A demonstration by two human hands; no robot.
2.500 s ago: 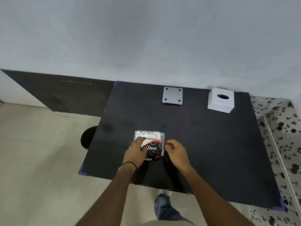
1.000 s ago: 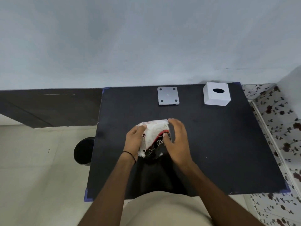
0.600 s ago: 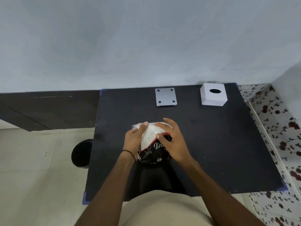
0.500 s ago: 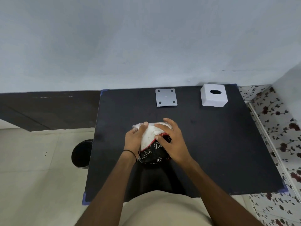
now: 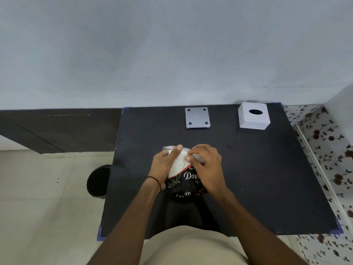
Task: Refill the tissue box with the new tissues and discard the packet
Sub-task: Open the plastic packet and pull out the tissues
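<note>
Left hand (image 5: 165,163) and right hand (image 5: 207,167) both grip the tissue packet (image 5: 182,175); crumpled, white top, black printed base

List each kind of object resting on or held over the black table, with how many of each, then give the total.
Tissue packet, held in the left hand and right hand: 1
White tissue box: 1
Grey square plate with four holes: 1
Total: 3
</note>
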